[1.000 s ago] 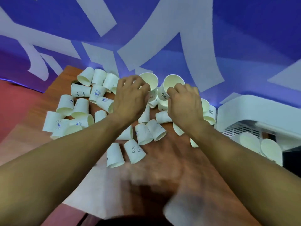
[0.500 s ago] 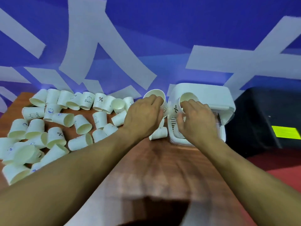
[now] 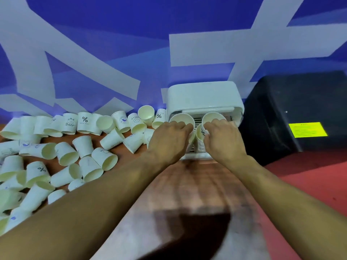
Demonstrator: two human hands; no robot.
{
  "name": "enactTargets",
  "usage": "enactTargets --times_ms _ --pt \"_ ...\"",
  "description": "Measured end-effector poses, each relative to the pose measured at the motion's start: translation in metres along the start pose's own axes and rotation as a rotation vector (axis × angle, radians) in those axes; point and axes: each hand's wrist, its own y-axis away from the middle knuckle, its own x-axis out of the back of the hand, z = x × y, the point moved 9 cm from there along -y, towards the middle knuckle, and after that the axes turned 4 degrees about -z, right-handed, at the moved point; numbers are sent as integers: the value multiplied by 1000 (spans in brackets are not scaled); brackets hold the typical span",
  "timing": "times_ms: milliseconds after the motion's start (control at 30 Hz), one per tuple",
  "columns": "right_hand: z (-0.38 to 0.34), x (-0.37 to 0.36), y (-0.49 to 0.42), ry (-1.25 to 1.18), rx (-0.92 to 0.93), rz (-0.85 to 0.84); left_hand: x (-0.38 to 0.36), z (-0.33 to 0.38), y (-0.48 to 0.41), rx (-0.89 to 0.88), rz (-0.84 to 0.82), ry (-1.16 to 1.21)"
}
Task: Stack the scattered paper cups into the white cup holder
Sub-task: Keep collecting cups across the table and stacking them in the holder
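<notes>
The white cup holder (image 3: 202, 96) stands at the back of the wooden table, against the blue wall. My left hand (image 3: 169, 141) grips a white paper cup (image 3: 181, 119) at the holder's left opening. My right hand (image 3: 223, 139) grips another paper cup (image 3: 213, 117) at the right opening. A further cup with a % print (image 3: 200, 135) sits between my two hands, inside the holder. Several loose paper cups (image 3: 82, 145) lie scattered on their sides across the left of the table.
The brown wooden table (image 3: 197, 184) runs forward between my arms. A black box (image 3: 293, 113) with a yellow label stands right of the holder on a red floor (image 3: 309, 184). The blue and white wall is close behind.
Both hands lifted a cup each from the pile and carried them right to the holder. My left-hand cup has now reached the left opening, and my view has turned right with them.
</notes>
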Motion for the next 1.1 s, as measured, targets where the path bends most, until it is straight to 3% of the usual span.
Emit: enactTargets --times_ms 200,567,667,833,1100 --pt "-4 -44 -4 -47 94 -130 -46 -3 -3 -22 -133 97" --pt "1 -57 -10 -135 26 -61 -74 -10 -10 -15 -178 189" --pt "2 -55 -7 -177 0 -48 -70 -9 -2 -28 -137 191" --pt "-10 -23 8 -249 -9 144 -41 -14 25 -43 36 159" --pt "-106 24 22 -362 176 241 1 -74 126 254 129 138"
